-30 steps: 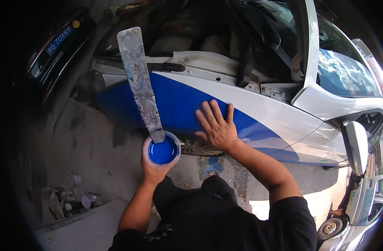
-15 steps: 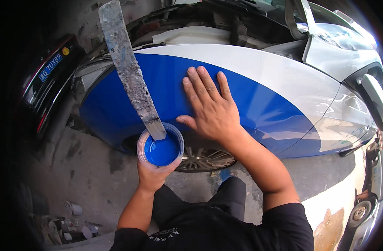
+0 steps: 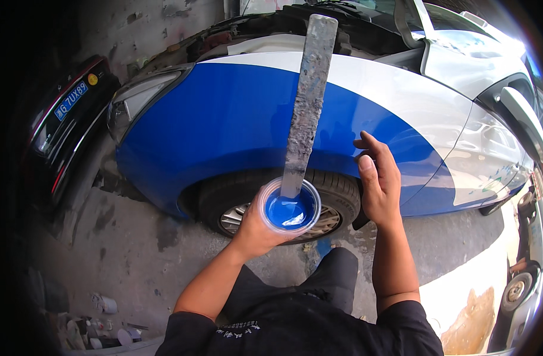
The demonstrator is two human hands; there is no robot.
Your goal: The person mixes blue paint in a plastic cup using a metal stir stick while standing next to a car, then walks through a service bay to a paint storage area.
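The right hand [image 3: 378,181] has come off the blue fender [image 3: 236,124]: half a second ago its palm lay flat on the paint, and now it hangs just in front of the panel above the wheel [image 3: 283,204], fingers loosely curled, holding nothing. The left hand [image 3: 256,228] is clamped around the cup [image 3: 290,207] of blue paint as before, with the long stick [image 3: 307,101] standing in it, now leaning up and slightly right across the fender rather than to the left. The view has also pulled back, so the whole blue panel, the headlight [image 3: 141,101] and the tyre show. Judging from this, the feeling of the surface seems finished and the free hand is near the stick, with cup and paint held directly before the fender's blue, where the two colours can be compared.
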